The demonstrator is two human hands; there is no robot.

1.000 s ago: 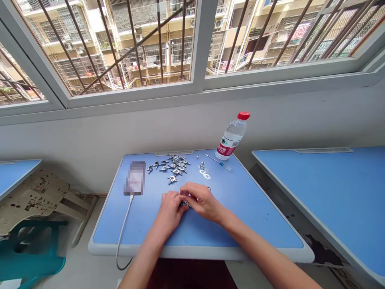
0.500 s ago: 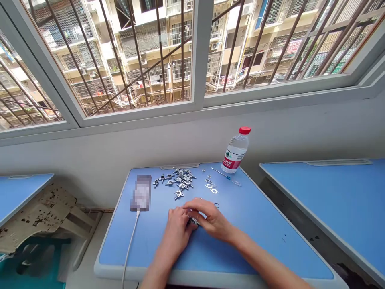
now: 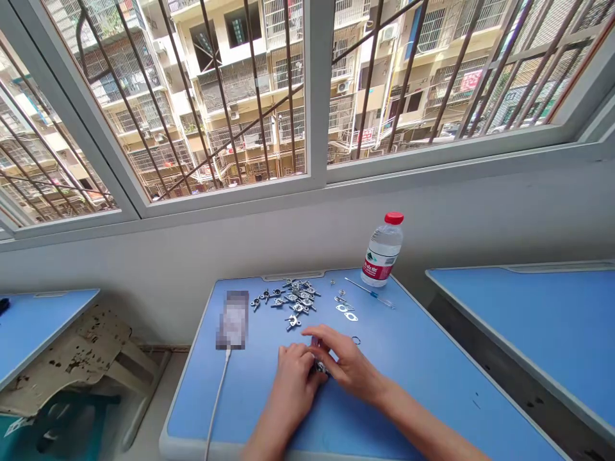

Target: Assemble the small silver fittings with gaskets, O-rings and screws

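Observation:
My left hand is closed around a small metal fitting just above the front middle of the blue desk. From the right, my right hand pinches the same piece, thumb and fingers meeting over it. Most of the fitting is hidden by my fingers; only a shiny silver part shows. Beyond my hands lies a pile of silver metal fittings with rods and rings. Two flat oval plates and a dark ring lie to the right of the pile.
A blurred phone-shaped object with a white cable lies at the left. A pen and a red-capped water bottle are at the back right. Other desks stand on both sides, below a barred window.
The whole view has shifted, so everything appears slightly lower and to the right. Both hands stay together on the fitting; my right fingers have lifted a little.

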